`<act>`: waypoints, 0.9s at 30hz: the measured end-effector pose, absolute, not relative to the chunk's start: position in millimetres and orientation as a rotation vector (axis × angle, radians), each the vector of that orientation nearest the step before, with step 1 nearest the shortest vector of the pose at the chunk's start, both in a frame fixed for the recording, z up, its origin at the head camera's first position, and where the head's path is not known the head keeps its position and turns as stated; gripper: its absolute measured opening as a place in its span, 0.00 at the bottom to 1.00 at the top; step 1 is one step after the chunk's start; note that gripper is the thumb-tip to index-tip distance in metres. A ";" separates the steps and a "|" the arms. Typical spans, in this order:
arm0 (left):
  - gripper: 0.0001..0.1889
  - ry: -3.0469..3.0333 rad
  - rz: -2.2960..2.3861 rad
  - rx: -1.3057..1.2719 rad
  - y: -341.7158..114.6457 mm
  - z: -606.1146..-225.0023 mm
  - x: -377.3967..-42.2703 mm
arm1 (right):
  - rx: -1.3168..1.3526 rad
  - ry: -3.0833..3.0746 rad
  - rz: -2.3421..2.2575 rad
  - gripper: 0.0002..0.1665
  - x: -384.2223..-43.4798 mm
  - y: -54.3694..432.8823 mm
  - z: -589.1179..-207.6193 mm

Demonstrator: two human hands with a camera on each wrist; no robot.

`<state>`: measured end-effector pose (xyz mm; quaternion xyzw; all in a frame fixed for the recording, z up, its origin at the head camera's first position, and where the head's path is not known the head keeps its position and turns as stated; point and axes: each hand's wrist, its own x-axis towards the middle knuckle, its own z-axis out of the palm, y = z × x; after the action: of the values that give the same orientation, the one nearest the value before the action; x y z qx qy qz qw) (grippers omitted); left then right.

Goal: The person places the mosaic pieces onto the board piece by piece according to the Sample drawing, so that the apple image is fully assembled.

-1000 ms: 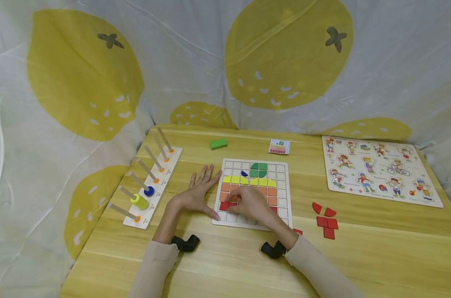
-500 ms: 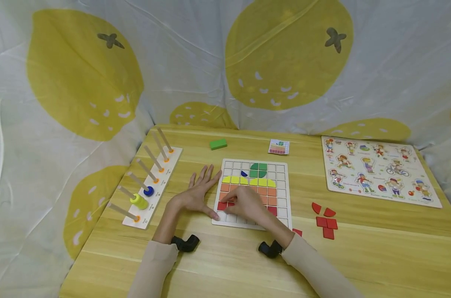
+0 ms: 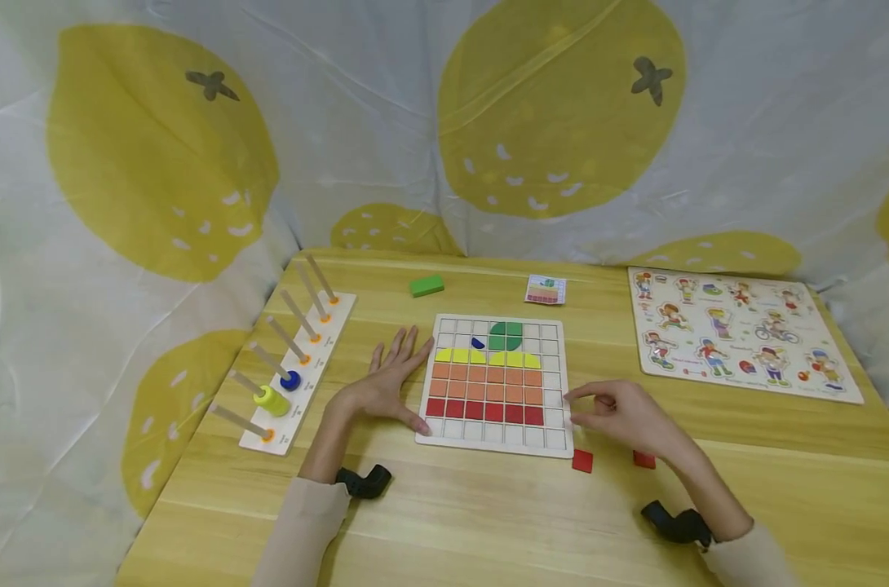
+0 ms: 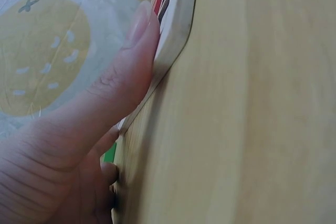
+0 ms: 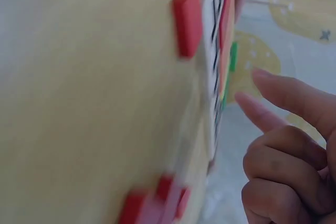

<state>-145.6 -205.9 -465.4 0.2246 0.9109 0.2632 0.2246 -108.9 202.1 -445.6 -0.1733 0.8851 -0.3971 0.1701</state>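
Note:
A white wooden grid board (image 3: 459, 432) lies mid-table in the head view. On it are a row of red squares (image 3: 474, 411), two rows of orange squares (image 3: 477, 383), yellow rounded pieces (image 3: 461, 355), green pieces (image 3: 505, 335) and one small blue piece (image 3: 477, 342). My left hand (image 3: 378, 387) is spread at the board's left side, its thumb on the near-left corner. My right hand (image 3: 631, 416) hovers off the board's right edge. Its thumb and index finger stand apart with nothing between them; the other fingers (image 5: 278, 166) are curled. A loose red square (image 3: 582, 461) lies beside the board.
Another red piece (image 3: 644, 459) shows partly under my right hand. A peg rack (image 3: 320, 342) with yellow and blue rings stands left. A green block (image 3: 426, 285) and a pattern card (image 3: 546, 289) lie behind the board. A picture puzzle (image 3: 749, 334) lies at right.
My right hand has let go of a red square on the board's left and moved right, off the board. The full red row now shows. The left hand has stayed put.

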 end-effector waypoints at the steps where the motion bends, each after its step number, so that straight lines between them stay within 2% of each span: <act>1: 0.76 2.514 0.720 0.618 -205.7 -465.1 -145.6 | -0.470 2.494 -1.133 0.17 -105.2 211.8 -447.3; 5: 0.76 2.518 0.727 0.613 -205.2 -463.2 -145.7 | -0.414 2.373 -1.151 0.20 -93.3 232.3 -453.9; 12: 0.76 2.522 0.732 0.612 -203.4 -463.3 -145.4 | -0.423 2.303 -1.159 0.19 -83.2 225.0 -456.3; 18: 0.76 2.517 0.732 0.607 -204.0 -463.2 -144.8 | -0.380 2.335 -1.149 0.14 -84.2 225.9 -455.7; 27: 0.76 2.515 0.744 0.615 -205.0 -464.8 -145.0 | -0.194 2.614 -1.092 0.19 -90.7 245.7 -449.7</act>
<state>-145.0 -205.0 -464.8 0.2224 0.9103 0.2693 0.2220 -90.7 245.7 -449.7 -0.0676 0.9101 -0.3802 0.1503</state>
